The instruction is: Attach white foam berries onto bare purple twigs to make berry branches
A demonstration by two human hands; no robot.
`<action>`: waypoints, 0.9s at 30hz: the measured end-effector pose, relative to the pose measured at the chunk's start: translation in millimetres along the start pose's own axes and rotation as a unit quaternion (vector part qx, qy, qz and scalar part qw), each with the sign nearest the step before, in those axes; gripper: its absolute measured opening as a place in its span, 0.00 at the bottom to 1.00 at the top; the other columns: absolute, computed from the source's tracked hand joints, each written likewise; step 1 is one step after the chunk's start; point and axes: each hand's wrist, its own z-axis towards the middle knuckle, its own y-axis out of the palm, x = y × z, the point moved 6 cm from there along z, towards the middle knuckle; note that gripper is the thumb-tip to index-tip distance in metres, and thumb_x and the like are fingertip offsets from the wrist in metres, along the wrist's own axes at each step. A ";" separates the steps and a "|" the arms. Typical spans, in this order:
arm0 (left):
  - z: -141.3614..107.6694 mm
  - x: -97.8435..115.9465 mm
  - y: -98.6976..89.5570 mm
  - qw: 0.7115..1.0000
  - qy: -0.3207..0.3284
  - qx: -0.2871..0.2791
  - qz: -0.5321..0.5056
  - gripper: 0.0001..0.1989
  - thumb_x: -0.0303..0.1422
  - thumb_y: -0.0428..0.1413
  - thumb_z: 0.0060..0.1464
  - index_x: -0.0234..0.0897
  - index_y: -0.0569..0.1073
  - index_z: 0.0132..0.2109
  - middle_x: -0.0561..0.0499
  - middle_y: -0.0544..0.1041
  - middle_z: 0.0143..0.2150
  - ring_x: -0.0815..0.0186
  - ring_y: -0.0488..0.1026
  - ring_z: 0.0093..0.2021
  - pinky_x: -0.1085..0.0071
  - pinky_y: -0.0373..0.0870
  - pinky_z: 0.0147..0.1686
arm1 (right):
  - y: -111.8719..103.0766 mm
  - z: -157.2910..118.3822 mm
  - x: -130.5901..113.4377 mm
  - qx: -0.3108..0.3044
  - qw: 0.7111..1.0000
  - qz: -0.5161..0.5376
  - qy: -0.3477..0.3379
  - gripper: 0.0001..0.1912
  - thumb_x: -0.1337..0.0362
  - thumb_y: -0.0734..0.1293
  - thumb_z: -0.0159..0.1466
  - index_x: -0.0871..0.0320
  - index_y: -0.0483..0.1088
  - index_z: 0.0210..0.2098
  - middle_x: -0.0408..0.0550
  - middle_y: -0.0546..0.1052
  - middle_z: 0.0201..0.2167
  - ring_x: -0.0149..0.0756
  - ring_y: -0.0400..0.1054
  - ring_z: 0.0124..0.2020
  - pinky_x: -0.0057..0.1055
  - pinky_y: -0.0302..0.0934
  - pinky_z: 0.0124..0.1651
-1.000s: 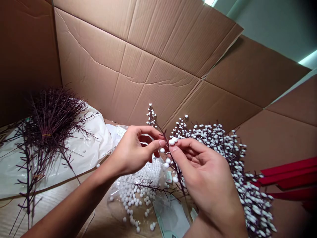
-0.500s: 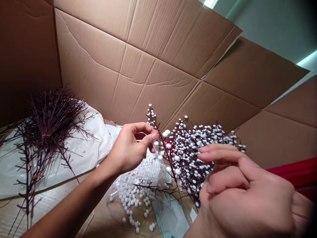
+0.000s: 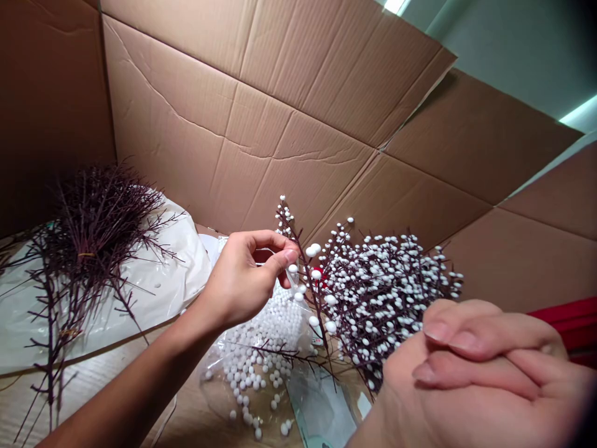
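Between thumb and fingers, my left hand (image 3: 254,274) pinches a dark twig (image 3: 318,305) near its upper part. White balls sit on several of the twig's side tips. My right hand (image 3: 485,367) is at the lower right, palm up, fingers curled in; whether something small is inside cannot be seen. Below my left hand lies a clear bag (image 3: 275,330) of loose white balls, with a bare dark twig (image 3: 289,354) across it. Behind my right hand a large pile of white-tipped twigs (image 3: 382,286) leans near the cardboard.
A bundle of bare dark twigs (image 3: 93,230) lies on white plastic (image 3: 181,267) at the left. Cardboard panels (image 3: 303,124) stand behind. A red item (image 3: 569,317) is at the right edge. Some white balls (image 3: 285,427) lie on the table.
My right hand has moved down and right, and its fingers have curled in. The held twig has shifted slightly, its lower end moving left. My left hand keeps its pinch.
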 end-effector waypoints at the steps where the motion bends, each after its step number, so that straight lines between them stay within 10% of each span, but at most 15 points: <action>1: -0.5 0.0 0.0 1.000 -0.002 0.000 0.003 0.07 0.29 0.62 0.58 0.32 0.76 0.32 0.55 0.74 0.24 0.76 0.65 0.20 0.78 0.63 0.22 | 4.9 -1.5 -5.4 0.025 0.999 0.024 -0.009 0.23 0.60 0.62 0.58 0.49 0.62 0.08 0.47 0.52 0.16 0.39 0.54 0.22 0.41 0.55 0.31; 6: -0.6 0.0 2.4 1.000 -0.006 -0.007 0.015 0.09 0.31 0.61 0.61 0.32 0.75 0.32 0.55 0.74 0.24 0.76 0.64 0.19 0.78 0.62 0.22 | 31.1 -6.6 -15.5 0.043 0.997 0.032 0.061 0.23 0.70 0.62 0.61 0.49 0.65 0.11 0.42 0.54 0.09 0.38 0.57 0.18 0.38 0.55 0.28; 10: -0.7 0.9 7.2 1.000 -0.009 -0.010 0.011 0.08 0.30 0.63 0.58 0.32 0.75 0.32 0.55 0.73 0.24 0.76 0.64 0.20 0.78 0.63 0.23 | 53.4 -11.1 -8.5 -0.118 0.987 -0.034 0.106 0.08 0.66 0.71 0.65 0.54 0.78 0.28 0.43 0.79 0.28 0.35 0.74 0.33 0.33 0.65 0.36; 15: -3.2 4.3 15.9 0.999 -0.002 -0.042 -0.024 0.13 0.35 0.69 0.51 0.31 0.76 0.30 0.55 0.73 0.24 0.74 0.66 0.22 0.77 0.65 0.24 | 67.9 -22.0 6.1 -0.287 0.942 -0.057 0.167 0.08 0.58 0.73 0.66 0.54 0.79 0.40 0.48 0.83 0.39 0.38 0.79 0.39 0.32 0.73 0.41; 27: -5.2 1.4 22.9 0.997 0.009 -0.050 -0.050 0.09 0.33 0.67 0.54 0.31 0.77 0.37 0.54 0.76 0.28 0.75 0.67 0.22 0.77 0.65 0.22 | 62.2 -21.8 4.0 -0.267 0.951 -0.074 0.137 0.04 0.60 0.72 0.66 0.54 0.78 0.38 0.47 0.83 0.37 0.37 0.79 0.38 0.30 0.74 0.38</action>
